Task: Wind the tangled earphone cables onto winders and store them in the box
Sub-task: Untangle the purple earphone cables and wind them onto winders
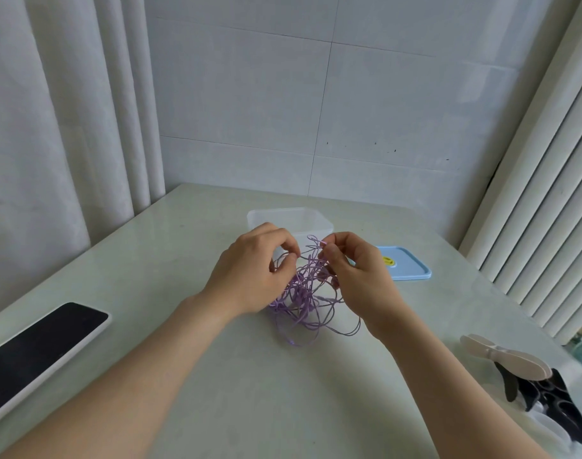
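the purple earphone cables point(303, 299) sit in one messy clump right between the two hands, about mid-desk and just in front of the clear box point(293, 218). the top loops are lifted up into the fingers, while the lower loops trail on the desk point(283, 392) toward the person.

the left hand point(253, 270) has its grip closed down to a pinch, thumb and forefinger curled onto a strand at the upper left of the clump. the right hand point(356, 276) pretty much mirrors it, grip pinched on a loop at the top right. there's a small pinkish bit at its fingertips, too small to tell what it is.

the cables are thin and lilac, tons of overlapping loops, dense in the middle and looser at the near edge.

the box is see-through with its top off, partly hidden behind the hands. its blue lid point(405, 266) lies flat just to the right, with a yellow sticker on it. the winders point(508, 359), a beige one resting on black ones, sit at the near right edge, well apart from the cables. a dark-screened phone point(34, 356) lies face up on the far left.
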The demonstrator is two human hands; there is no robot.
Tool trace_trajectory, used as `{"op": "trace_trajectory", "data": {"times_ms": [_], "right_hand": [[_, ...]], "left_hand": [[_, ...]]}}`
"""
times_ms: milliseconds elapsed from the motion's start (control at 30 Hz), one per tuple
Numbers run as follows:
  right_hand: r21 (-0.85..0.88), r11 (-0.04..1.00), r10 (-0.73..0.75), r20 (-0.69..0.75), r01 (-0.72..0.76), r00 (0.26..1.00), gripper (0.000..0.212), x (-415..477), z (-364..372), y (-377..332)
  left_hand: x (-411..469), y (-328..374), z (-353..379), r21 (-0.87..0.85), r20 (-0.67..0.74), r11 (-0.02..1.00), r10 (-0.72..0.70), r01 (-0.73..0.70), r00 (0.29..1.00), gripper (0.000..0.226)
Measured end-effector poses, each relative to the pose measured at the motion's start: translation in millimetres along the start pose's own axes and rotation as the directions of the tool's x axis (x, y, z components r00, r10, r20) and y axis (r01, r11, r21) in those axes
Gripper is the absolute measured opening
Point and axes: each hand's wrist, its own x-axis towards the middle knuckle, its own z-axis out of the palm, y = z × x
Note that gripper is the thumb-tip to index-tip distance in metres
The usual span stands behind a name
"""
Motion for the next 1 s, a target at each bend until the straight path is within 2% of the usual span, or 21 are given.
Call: {"op": "trace_trajectory", "data": {"times_ms": [100, 233, 300, 367, 500, 633, 833, 900, 1000], "right_hand": [[0.028, 1.0, -0.014, -0.001, 0.014, 1.0, 0.013, 0, 0, 0], [0.034, 0.999, -0.029, 0.004, 0.029, 1.0, 0.012, 0, -1, 0], [0.033, 0.999, -0.037, 0.015, 0.036, 0.999, 0.012, 0, -1, -1], [0.037, 0.998, -0.051, 0.022, 0.05, 0.998, 0.012, -1, -2, -1], [0.033, 0.997, -0.076, 0.041, 0.074, 0.996, 0.014, -2, -2, -3], [0.041, 0.996, -0.087, 0.061, 0.085, 0.994, 0.016, -4, -1, -4], [0.053, 0.994, -0.103, 0.071, 0.1, 0.992, 0.016, -4, 0, -6], [0.048, 0.994, -0.103, 0.068, 0.1, 0.992, 0.014, -4, 0, -5], [0.038, 0.996, -0.086, 0.062, 0.083, 0.994, 0.014, -4, 0, -3]], "left_hand": [[1, 3, -1, -0.092, 0.066, 0.984, -0.146, 0.152, 0.987, 0.02], [3, 1, -4, -0.149, 0.089, 0.955, -0.245, 0.256, 0.965, 0.034], [6, -4, -3, -0.182, 0.046, 0.954, -0.235, 0.24, 0.971, 0.037], [6, -10, 0, -0.189, 0.039, 0.965, -0.179, 0.183, 0.983, 0.029], [4, -10, 3, -0.144, 0.132, 0.985, -0.081, 0.1, 0.988, 0.033], [5, -7, 4, -0.039, 0.181, 0.994, -0.09, 0.098, 0.979, 0.017], [4, -5, 6, -0.01, 0.288, 0.997, -0.066, 0.072, 0.955, 0.026], [4, -3, 5, -0.012, 0.314, 0.994, -0.101, 0.11, 0.944, 0.025], [5, -6, 5, -0.005, 0.252, 0.992, -0.121, 0.126, 0.96, 0.016]]}}
